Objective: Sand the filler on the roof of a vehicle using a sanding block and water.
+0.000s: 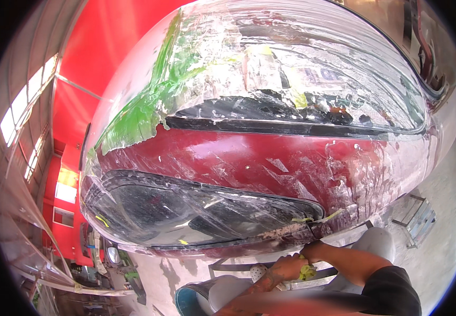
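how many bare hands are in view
2: the left hand, at the crumpled yellow-green cloth, and the right hand, close beside it, nearer the maroon bodywork. No others show, though some could be hidden.

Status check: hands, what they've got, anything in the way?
Bare left hand gripping crumpled yellow-green wad. Bare right hand close by, grip unclear. White-smeared maroon vehicle body ahead. Nothing seen blocking the hands.

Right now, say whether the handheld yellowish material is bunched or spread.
Bunched: the yellowish material shows as crumpled folds by the left hand.
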